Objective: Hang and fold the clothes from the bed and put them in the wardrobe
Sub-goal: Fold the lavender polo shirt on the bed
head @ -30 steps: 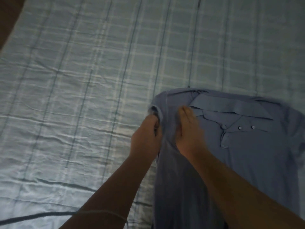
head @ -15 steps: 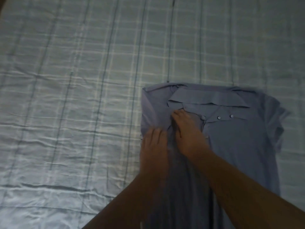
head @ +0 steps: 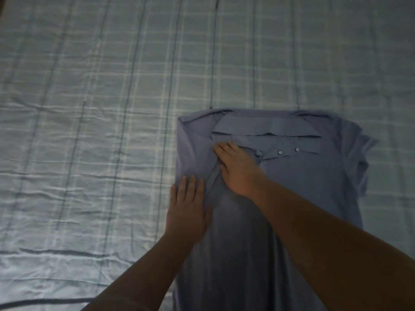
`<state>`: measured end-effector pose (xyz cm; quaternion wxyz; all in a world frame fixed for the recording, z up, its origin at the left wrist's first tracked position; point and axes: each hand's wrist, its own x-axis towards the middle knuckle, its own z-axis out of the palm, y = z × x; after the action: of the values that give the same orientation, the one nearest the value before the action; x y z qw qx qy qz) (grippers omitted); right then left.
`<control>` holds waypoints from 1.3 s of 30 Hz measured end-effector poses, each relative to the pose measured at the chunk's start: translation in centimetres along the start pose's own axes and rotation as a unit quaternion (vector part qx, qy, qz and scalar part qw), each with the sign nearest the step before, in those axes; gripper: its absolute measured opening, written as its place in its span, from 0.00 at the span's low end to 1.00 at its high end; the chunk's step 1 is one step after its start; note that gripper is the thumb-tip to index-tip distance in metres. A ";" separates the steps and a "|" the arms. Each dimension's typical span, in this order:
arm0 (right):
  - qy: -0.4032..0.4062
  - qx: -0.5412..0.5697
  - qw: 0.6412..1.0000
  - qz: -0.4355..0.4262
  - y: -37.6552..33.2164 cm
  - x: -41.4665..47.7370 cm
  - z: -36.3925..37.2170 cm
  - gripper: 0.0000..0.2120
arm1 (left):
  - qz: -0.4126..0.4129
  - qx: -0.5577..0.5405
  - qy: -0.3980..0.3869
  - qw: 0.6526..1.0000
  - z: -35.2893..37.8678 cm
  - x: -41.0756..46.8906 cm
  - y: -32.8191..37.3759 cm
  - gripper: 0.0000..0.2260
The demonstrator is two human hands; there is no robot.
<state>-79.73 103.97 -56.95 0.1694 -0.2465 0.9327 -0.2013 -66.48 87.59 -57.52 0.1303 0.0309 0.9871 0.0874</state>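
Blue polo shirt (head: 303, 187), front up on the plaid bed sheet (head: 89, 131), collar (head: 265, 127) toward the bed's far edge, left side folded inward. Left hand (head: 187, 207) and right hand (head: 238, 167) press flat on it, fingers straight and together.

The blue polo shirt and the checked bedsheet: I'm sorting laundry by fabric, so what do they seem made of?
Blue polo shirt: soft matte knit, probably cotton or a blend; it drapes limply and lies flat. Buttons: pale, likely plastic, though the dim light leaves that open. Checked bedsheet: thin woven cloth with slight sheen; fine creases catch the light.
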 end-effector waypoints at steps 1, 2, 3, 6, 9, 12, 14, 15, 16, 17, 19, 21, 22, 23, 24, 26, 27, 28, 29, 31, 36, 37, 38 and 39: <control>0.042 0.049 0.998 0.007 0.4 -0.6 -0.6 0.25 | -0.006 -0.003 0.008 1.000 -0.6 0.2 0.7 0.30; 0.087 0.083 0.992 0.027 1.1 -1.5 -1.3 0.24 | -0.003 -0.011 0.017 1.000 -1.1 0.6 1.6 0.29; 0.117 0.104 0.986 0.053 1.9 -2.7 -2.0 0.23 | 0.008 -0.023 0.028 0.999 -1.5 1.0 2.7 0.28; 0.175 0.148 0.964 0.135 5.6 -6.8 -4.9 0.22 | 0.060 -0.071 0.048 0.994 -2.1 2.8 7.3 0.26; 0.230 0.144 0.938 0.214 10.6 -11.0 -8.0 0.19 | 0.117 -0.097 0.056 0.987 -2.2 5.4 13.3 0.24; 0.258 0.165 0.886 0.349 16.1 -14.9 -10.5 0.14 | 0.150 -0.148 0.029 0.977 -2.0 7.3 20.1 0.19; 0.276 0.183 0.857 0.394 19.6 -16.9 -11.7 0.12 | 0.137 -0.189 -0.008 0.972 -1.8 8.1 24.8 0.15; 0.279 0.187 0.848 0.409 21.1 -17.6 -12.2 0.12 | 0.130 -0.203 -0.032 0.970 -1.7 8.5 27.0 0.12; 0.280 0.187 0.845 0.417 22.6 -17.9 -12.7 0.13 | 0.130 -0.206 -0.053 0.968 -1.6 8.9 29.1 0.09; 0.276 0.187 0.845 0.419 24.0 -17.9 -13.1 0.14 | 0.133 -0.198 -0.071 0.969 -1.4 9.3 31.0 0.06; 0.252 0.185 0.859 0.406 26.1 -17.3 -13.7 0.17 | 0.130 -0.191 -0.101 0.968 -1.2 10.1 34.1 0.05; 0.224 0.192 0.878 0.377 27.9 -16.1 -13.9 0.21 | 0.120 -0.202 -0.111 0.966 -0.9 10.9 36.4 0.07; 0.210 0.188 0.888 0.362 28.6 -15.6 -13.9 0.22 | 0.111 -0.195 -0.116 0.968 -0.8 11.2 37.4 0.08; 0.196 0.174 0.900 0.348 29.2 -15.0 -13.8 0.21 | 0.098 -0.179 -0.129 0.970 -0.6 11.6 38.1 0.11; 0.182 0.155 0.912 0.333 29.8 -14.6 -13.7 0.18 | 0.080 -0.164 -0.143 0.973 -0.2 11.9 38.7 0.14; 0.170 0.124 0.926 0.313 30.4 -14.0 -13.3 0.09 | 0.036 -0.131 -0.163 0.977 0.6 12.3 39.5 0.19; 0.167 0.124 0.927 0.313 30.6 -13.9 -13.3 0.05 | 0.021 -0.110 -0.160 0.981 0.9 12.5 39.7 0.19; 0.164 0.139 0.924 0.317 30.6 -13.9 -13.5 0.04 | 0.013 -0.091 -0.146 0.985 1.1 12.7 39.9 0.18; 0.160 0.160 0.918 0.326 30.7 -14.0 -13.8 0.06 | 0.012 -0.078 -0.130 0.988 1.0 12.8 40.0 0.15; 0.169 0.219 0.889 0.364 31.2 -14.3 -14.5 0.06 | 0.025 -0.063 -0.118 0.991 0.5 13.0 40.4 0.12; 0.223 0.302 0.796 0.475 33.6 -16.5 -15.9 0.07 | 0.067 -0.135 -0.102 0.983 -0.8 11.8 41.5 0.09; 0.221 0.311 0.785 0.489 34.1 -17.0 -15.9 0.08 | 0.066 -0.151 -0.109 0.980 -0.7 11.3 41.7 0.08; 0.213 0.315 0.780 0.496 34.7 -17.6 -15.8 0.10 | 0.064 -0.165 -0.118 0.977 -0.6 10.9 42.0 0.08; 0.206 0.317 0.779 0.500 35.4 -18.0 -15.4 0.12 | 0.062 -0.170 -0.119 0.976 0.0 10.6 42.1 0.08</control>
<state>-85.18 146.19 -56.02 0.1186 0.3695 0.8211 -0.4185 -75.07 129.81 -52.56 0.2448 0.0792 0.9314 0.2574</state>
